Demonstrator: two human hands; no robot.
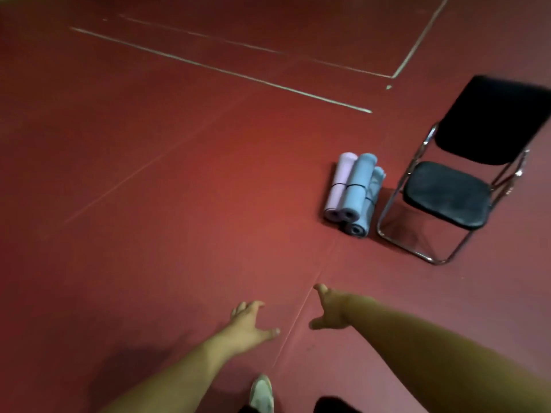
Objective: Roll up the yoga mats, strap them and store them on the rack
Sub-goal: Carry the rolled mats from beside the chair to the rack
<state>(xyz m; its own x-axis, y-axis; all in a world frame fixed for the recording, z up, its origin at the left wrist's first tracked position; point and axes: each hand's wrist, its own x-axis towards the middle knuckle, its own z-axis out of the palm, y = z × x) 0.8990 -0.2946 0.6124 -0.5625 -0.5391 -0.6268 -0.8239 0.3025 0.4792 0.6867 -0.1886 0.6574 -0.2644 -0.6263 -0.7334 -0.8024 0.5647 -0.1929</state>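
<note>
Three rolled yoga mats lie side by side on the red floor at centre right, each with a dark strap round its middle: a pink mat [338,186], a blue mat [357,181] and a second blue mat [368,208] partly under it. My left hand [249,324] reaches forward low in the view, fingers spread, holding nothing. My right hand [329,308] reaches forward beside it, fingers extended and empty. Both hands are well short of the mats. No rack is in view.
A black folding chair [447,195] with a chrome frame stands right of the mats. White lines [220,68] cross the red floor at the back. My white shoe [262,393] shows at the bottom edge.
</note>
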